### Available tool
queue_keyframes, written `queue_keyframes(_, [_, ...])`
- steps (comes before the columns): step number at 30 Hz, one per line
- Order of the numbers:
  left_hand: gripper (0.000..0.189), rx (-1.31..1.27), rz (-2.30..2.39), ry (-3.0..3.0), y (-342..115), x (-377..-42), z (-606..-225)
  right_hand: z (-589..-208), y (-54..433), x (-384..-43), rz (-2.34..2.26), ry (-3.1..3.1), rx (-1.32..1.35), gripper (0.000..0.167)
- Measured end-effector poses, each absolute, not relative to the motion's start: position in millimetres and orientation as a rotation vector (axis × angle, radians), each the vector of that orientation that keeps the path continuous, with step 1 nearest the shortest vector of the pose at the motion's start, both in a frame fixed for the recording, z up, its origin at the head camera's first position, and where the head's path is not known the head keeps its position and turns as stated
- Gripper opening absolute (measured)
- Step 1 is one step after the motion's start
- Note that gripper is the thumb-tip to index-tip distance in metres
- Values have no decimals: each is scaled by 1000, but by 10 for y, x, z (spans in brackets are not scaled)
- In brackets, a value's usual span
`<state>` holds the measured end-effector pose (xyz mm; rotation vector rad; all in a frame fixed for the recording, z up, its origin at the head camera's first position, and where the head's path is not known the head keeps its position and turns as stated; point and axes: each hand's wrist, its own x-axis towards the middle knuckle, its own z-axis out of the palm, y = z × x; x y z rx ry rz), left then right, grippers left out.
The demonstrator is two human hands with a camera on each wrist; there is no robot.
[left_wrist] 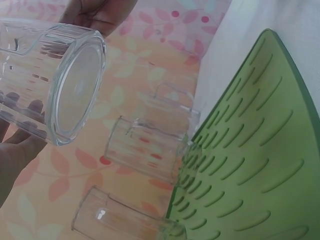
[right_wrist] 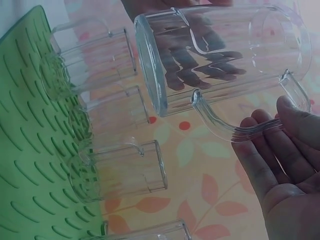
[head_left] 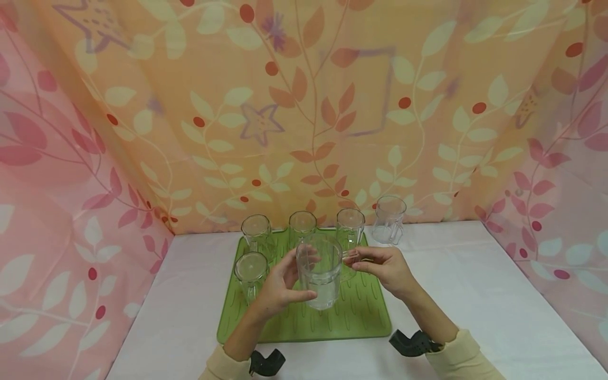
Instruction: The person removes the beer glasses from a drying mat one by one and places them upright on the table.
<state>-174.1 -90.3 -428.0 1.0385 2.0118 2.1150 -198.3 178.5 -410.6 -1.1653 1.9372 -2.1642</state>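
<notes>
Clearly, everything turns on the clear, straight-sided glass mug (head_left: 325,295) raised between the two hands in front of the person, above the green, ridged, rectangular drying mat (head_left: 285,328). Its long axis stands close to upright in the head view, leaning a little, and its curved, see-through glass handle (right_wrist: 211,117) points toward the right hand (head_left: 387,269). Both hands are at the mug, so neither is clearly nearer: the left hand (head_left: 282,287) has the body, the right has the handle.

Relative to the left fingers, the mug's wall lies inside their curve; they wrap the far side while the thumb sits on the near side, clamped round the glass. Relative to the right fingers, the mug lies to their left, with the handle's bow resting across them and the thumb closing over it, so they pinch the handle rather than the body. The mug's base stays apart from the mat.

Beyond, three clear glass mugs line the mat's far edge, left (head_left: 256,232), middle (head_left: 302,228) and right (head_left: 350,229); a fourth mug (head_left: 250,272) stands nearer the person, left of the left hand. A further handled glass mug (head_left: 389,219) stands on the white-covered bench (head_left: 475,285), just beside the mat's far right corner.
</notes>
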Motion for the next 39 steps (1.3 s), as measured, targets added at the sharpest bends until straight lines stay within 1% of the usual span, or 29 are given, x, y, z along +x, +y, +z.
queue_keyframes(11, [84, 999, 2145, 1975, -877, -1734, -4236, -4075, 1773, -1959, -2192, 1996, -1191, 24])
queue_keyframes(16, [84, 1023, 2152, 1985, -868, -1737, -4225, -4051, 1770, -1951, -2204, 2010, -1206, 23])
queue_keyframes(20, [83, 1050, 2149, 1984, -864, -1741, -4215, -4042, 1769, -1944, -2196, 2053, -1149, 22])
queue_keyframes(23, [82, 1051, 2144, 1994, -861, -1738, -4206, -4041, 1777, -1943, -2190, 2076, -1108, 23])
queue_keyframes(29, [81, 1006, 2139, 2039, -858, -1730, -4195, -4023, 1809, -1955, -2198, 2105, -1109, 22])
queue_keyframes(32, [79, 1021, 2142, 2047, -870, -1729, -4196, -4006, 1832, -1962, -2215, 2105, -1090, 25])
queue_keyframes(39, [73, 996, 2144, 2093, -928, -1710, -4202, -3970, 1876, -1979, -2269, 2092, -1050, 28])
